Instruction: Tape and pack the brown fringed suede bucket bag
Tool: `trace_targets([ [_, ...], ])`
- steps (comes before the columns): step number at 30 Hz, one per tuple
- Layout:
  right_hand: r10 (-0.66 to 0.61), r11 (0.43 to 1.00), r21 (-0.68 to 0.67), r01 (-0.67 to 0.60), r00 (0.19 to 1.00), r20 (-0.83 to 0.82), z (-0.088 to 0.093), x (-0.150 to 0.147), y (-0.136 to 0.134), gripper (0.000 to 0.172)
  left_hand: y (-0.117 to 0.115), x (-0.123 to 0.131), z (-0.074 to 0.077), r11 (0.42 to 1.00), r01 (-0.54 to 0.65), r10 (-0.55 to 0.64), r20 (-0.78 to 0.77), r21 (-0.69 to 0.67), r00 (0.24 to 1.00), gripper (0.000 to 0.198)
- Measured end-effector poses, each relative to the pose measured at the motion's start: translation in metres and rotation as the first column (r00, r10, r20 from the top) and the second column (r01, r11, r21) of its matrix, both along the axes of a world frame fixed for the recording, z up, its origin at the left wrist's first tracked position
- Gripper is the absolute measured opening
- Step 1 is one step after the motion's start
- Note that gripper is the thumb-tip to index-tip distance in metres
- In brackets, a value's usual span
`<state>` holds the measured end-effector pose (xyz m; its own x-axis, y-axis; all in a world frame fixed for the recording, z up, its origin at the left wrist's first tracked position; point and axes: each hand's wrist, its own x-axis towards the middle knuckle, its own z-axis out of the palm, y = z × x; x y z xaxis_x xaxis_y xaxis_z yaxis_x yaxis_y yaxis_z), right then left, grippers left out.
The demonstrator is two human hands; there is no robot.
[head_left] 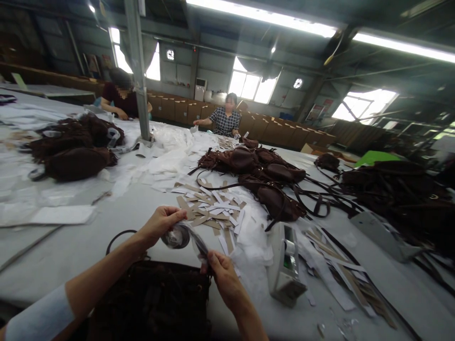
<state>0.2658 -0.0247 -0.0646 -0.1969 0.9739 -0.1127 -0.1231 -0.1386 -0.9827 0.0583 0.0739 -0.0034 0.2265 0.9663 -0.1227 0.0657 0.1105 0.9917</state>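
Observation:
My left hand (161, 227) pinches one end of a greyish, see-through plastic strip (197, 242). At the other end, my right hand (224, 275) grips it between thumb and fingers. The strip bows upward between the two hands, and a rounded, shiny part (177, 237) hangs below my left fingers; I cannot tell exactly what it is. Beneath both hands, close to my body, stands a dark brown bag (159, 293), its lower part in shadow. A thin dark strap loop (119, 235) rises behind my left forearm.
A tape dispenser (284, 265) stands right of my right hand. Cut card strips (209, 208) lie scattered ahead, with brown bags (249, 163) and trailing straps behind them. More bags pile up left (76, 151) and right (394, 199). A metal post (140, 71) and two people are across the table.

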Motion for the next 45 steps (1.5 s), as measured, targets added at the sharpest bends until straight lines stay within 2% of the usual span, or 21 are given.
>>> trace_targets([
  [5,-0.015,0.991,-0.130,-0.007,0.987,-0.163,0.006,0.007,-0.005,0.039,0.001,-0.015,-0.011,1.000,-0.018,0.017,-0.011,-0.025,1.000,0.044],
  [8,-0.032,0.984,-0.177,-0.003,0.980,-0.197,0.007,0.010,-0.007,0.039,0.003,-0.020,-0.012,0.999,-0.009,0.008,-0.019,-0.031,1.000,0.044],
  [11,0.009,0.986,-0.160,-0.036,0.986,-0.169,0.009,0.009,-0.007,0.036,0.003,-0.022,-0.006,0.999,0.014,-0.015,-0.026,-0.029,1.000,0.044],
  [14,0.060,0.989,-0.127,-0.074,0.992,-0.111,0.015,0.006,-0.006,0.034,0.003,-0.023,0.008,0.998,0.054,-0.052,-0.081,0.030,0.995,0.040],
  [19,0.093,0.991,-0.093,-0.100,0.993,-0.077,0.026,0.006,-0.007,0.036,0.002,-0.032,0.033,0.960,0.267,-0.243,-0.226,0.082,0.943,0.032],
  [21,0.093,0.990,-0.096,-0.102,0.991,-0.095,0.026,0.007,-0.009,0.034,0.002,-0.038,0.039,0.942,0.314,-0.270,-0.287,0.118,0.919,0.031],
  [26,0.008,0.989,-0.146,-0.031,0.988,-0.156,0.019,0.006,-0.012,0.031,-0.004,-0.049,0.038,0.925,0.335,-0.251,-0.372,0.180,0.894,0.030],
  [29,-0.075,0.980,-0.193,0.037,0.978,-0.193,0.017,0.004,-0.013,0.033,-0.007,-0.051,0.034,0.939,0.316,-0.254,-0.347,0.135,0.903,0.031],
  [31,-0.079,0.980,-0.192,0.047,0.983,-0.164,0.017,0.004,-0.013,0.036,-0.009,-0.050,0.033,0.949,0.302,-0.259,-0.326,0.087,0.909,0.034],
  [35,-0.030,0.997,-0.071,0.035,0.997,0.070,0.026,0.006,-0.010,0.041,-0.011,-0.045,0.037,0.956,0.294,-0.275,-0.279,0.027,0.920,0.036],
  [38,-0.098,0.990,0.122,0.067,0.957,0.272,0.045,0.002,-0.005,0.043,-0.013,-0.038,0.041,0.950,0.311,-0.297,-0.242,0.021,0.924,0.035],
  [40,-0.185,0.962,0.257,0.091,0.910,0.372,0.062,-0.006,-0.004,0.042,-0.017,-0.032,0.045,0.944,0.327,-0.308,-0.233,0.045,0.922,0.033],
  [42,-0.242,0.924,0.377,0.061,0.858,0.453,0.078,-0.021,-0.004,0.043,-0.023,-0.024,0.051,0.935,0.346,-0.321,-0.234,0.074,0.918,0.032],
  [45,-0.268,0.884,0.466,-0.032,0.784,0.561,0.092,-0.047,-0.006,0.061,-0.033,-0.012,0.057,0.920,0.380,-0.350,-0.231,0.099,0.908,0.034],
])
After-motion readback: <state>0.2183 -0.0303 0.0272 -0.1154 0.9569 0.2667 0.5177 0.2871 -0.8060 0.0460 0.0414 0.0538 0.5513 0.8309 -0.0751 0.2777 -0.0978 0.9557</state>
